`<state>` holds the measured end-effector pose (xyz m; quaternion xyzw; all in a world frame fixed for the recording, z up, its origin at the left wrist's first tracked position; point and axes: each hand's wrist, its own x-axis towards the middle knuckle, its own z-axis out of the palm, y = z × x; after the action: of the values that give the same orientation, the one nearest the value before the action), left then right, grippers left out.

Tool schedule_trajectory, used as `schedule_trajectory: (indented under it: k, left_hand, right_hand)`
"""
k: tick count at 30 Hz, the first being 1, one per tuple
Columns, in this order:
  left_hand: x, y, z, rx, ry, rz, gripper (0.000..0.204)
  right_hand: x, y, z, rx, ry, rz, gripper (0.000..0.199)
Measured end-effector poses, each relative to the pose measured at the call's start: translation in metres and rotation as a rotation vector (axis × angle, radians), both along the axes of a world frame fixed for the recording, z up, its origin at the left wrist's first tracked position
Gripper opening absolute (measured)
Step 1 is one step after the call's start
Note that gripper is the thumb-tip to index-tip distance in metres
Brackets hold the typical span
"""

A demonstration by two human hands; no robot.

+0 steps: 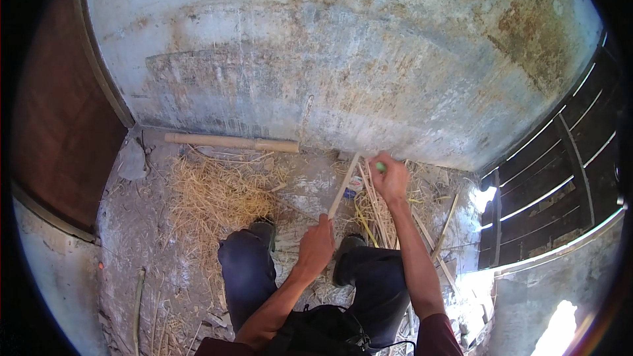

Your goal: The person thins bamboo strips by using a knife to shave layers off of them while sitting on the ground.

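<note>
Your left hand (pixel 315 248) is closed around the near, lower end of a thin pale strip (pixel 344 186), the grip pressed together on it just above your knees. From that hand the strip runs up and slightly to the right, away from you, its long axis slanting toward the base of the wall (pixel 343 59). Your right hand (pixel 390 179) sits at the far, upper end, just beside the strip's tip, fingers curled shut on a small green object (pixel 381 167); whether it also touches the strip you cannot tell from here. So the strip lies between your two hands, the left nearer your body, the right farther out and higher. Below the right hand a bundle of slats (pixel 377 207) lies on the floor (pixel 125 224), roughly parallel to the strip. Straw (pixel 211 198) spreads to your left, and a pole (pixel 231 142) lies along the foot of the wall, well apart from both hands.
</note>
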<state>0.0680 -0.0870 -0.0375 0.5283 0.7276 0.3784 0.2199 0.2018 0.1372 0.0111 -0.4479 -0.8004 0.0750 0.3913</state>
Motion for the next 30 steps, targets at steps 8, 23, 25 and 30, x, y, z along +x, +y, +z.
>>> schedule_trajectory:
  k: [8, 23, 25, 30]
  left_hand:
    - [-0.025, 0.001, -0.024, 0.003, -0.133, 0.016, 0.028]
    - [-0.03, 0.007, 0.01, -0.074, -0.69, -0.004, 0.04]
    - [-0.029, 0.008, 0.006, -0.058, -0.754, -0.021, 0.037]
    - [-0.031, 0.009, 0.0, -0.106, -0.953, -0.07, 0.034]
  right_hand:
    - [0.079, 0.028, -0.047, -0.31, -0.092, -0.229, 0.026]
    - [0.005, -0.024, -0.011, -0.472, 0.244, 0.418, 0.016]
    - [0.0, -0.027, -0.012, -0.465, 0.199, 0.459, 0.018]
    - [-0.007, -0.038, -0.003, -0.413, 0.055, 0.551, 0.02]
